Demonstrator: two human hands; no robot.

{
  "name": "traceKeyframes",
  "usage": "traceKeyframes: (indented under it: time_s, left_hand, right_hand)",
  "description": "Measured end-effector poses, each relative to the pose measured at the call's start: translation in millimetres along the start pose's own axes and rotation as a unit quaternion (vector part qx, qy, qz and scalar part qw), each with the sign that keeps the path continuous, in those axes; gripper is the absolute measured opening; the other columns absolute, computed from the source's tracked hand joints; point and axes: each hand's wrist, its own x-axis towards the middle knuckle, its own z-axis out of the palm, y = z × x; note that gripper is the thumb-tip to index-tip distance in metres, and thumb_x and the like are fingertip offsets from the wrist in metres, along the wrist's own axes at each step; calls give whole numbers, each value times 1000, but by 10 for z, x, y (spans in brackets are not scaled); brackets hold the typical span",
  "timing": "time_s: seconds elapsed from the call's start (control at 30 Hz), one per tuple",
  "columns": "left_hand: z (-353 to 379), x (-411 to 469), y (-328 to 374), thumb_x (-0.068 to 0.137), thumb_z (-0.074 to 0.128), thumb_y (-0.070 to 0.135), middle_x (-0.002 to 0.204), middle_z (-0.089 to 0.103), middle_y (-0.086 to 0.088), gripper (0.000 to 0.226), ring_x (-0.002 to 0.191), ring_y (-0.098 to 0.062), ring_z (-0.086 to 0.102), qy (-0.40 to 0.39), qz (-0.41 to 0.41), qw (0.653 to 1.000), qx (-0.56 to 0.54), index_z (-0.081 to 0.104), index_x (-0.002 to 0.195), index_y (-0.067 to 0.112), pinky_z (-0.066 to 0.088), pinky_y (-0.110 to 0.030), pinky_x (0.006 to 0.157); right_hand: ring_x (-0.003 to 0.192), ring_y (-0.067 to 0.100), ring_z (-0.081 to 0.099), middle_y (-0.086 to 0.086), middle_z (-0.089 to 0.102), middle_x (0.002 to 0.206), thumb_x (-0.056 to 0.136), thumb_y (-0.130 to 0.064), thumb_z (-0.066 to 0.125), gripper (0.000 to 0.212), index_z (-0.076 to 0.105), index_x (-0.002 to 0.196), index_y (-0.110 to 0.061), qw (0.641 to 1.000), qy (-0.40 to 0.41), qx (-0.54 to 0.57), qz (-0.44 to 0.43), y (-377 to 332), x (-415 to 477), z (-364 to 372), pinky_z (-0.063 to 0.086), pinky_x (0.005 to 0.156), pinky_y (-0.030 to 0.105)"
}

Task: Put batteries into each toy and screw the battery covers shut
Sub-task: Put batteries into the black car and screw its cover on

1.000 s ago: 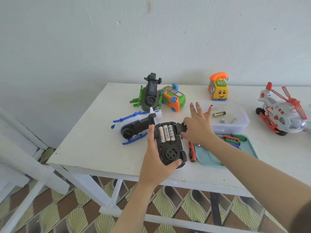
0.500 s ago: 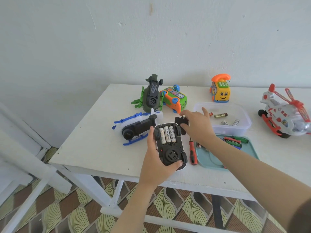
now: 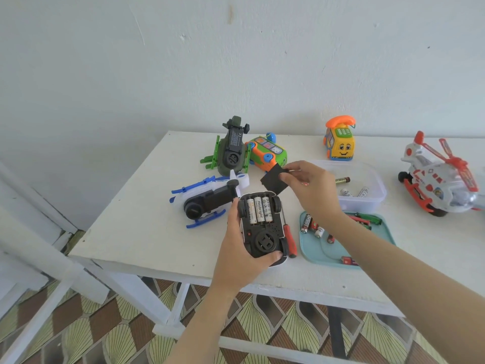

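Note:
A black-bottomed toy car [image 3: 262,232] lies upside down near the table's front edge, its open bay holding three white batteries [image 3: 258,209]. My left hand [image 3: 240,254] grips the car from the left and below. Just above the car, my right hand [image 3: 308,187] pinches the flat black battery cover [image 3: 273,181] in the air. A red-handled screwdriver [image 3: 288,239] lies right beside the car.
A blue-and-white helicopter [image 3: 207,199], a green helicopter [image 3: 232,151] and an orange-green toy [image 3: 267,153] lie behind the car. A yellow phone toy [image 3: 339,143] and a red-white helicopter [image 3: 441,179] stand further right. A clear tub [image 3: 367,203] and a teal tray [image 3: 315,250] hold loose batteries.
My right hand picked the black cover up off the table behind the car and lifted it. My left hand and the car stayed in place.

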Motion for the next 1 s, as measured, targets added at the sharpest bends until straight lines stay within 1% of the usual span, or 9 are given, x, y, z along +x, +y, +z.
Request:
traceKeyframes:
  time_s: [0.1,0.17,0.27,0.37,0.47,0.53,0.67,0.83,1.0]
  left_hand:
    - [12,7,15,64,87,2,126,48,43,108,122,10,50,2,3,1000,1,22,136,49,41,-7,93]
    - [21,4,14,64,88,3,125,49,43,108,121,9,51,3,4,1000,4,22,135,51,41,-6,92]
    - [25,-4,18,63,89,7,125,48,44,112,120,9,51,4,3,1000,7,18,134,56,40,-4,91]
    - [32,-2,23,63,89,8,125,44,47,111,119,12,51,7,8,1000,16,18,133,57,40,-4,91]
    - [34,-13,-1,63,89,15,133,50,34,115,123,4,53,2,-1,1000,12,13,137,60,46,-17,99]
    - [36,-27,-11,62,89,21,138,50,25,118,124,2,53,1,-5,1000,19,8,138,61,46,-19,100]
    - [35,-31,-24,63,91,21,138,49,24,120,122,3,53,3,-4,1000,30,6,139,59,46,-15,97]
    - [30,-28,-30,61,89,29,141,50,19,118,125,-1,53,-1,-3,1000,22,8,142,55,48,-26,101]
    - [28,-26,-26,63,91,15,135,50,27,117,122,3,54,-2,3,1000,20,12,144,48,46,-15,96]
  right_hand:
    - [77,-7,63,-14,68,82,84,-7,68,16,68,91,-21,999,7,48,-26,-119,-129,-23,44,74,6]
    - [83,-5,63,-12,70,86,83,-5,69,14,72,92,-15,998,-3,34,-53,-173,-231,-30,43,77,6]
    - [99,-1,63,-10,71,98,81,-4,71,17,75,94,-13,992,-44,-9,-117,-177,-405,-23,47,94,18]
    - [102,14,67,0,73,100,77,-3,69,13,75,87,-8,958,-69,-84,-266,-98,-529,19,51,93,30]
    - [99,20,69,2,74,97,75,-5,68,10,75,81,-8,920,-74,-157,-353,1,-571,55,51,90,32]
    - [99,20,69,2,74,98,75,-6,68,9,75,81,-9,913,-74,-168,-363,43,-586,69,49,90,32]
    - [99,20,69,2,74,98,75,-6,69,9,75,81,-9,916,-75,-169,-357,94,-608,108,51,90,33]
    - [100,19,68,2,74,99,76,-6,68,9,75,81,-9,919,-75,-172,-346,122,-630,131,46,94,30]
    - [104,21,66,3,73,104,79,-5,66,11,74,86,-6,927,-88,-154,-330,143,-643,135,49,95,36]
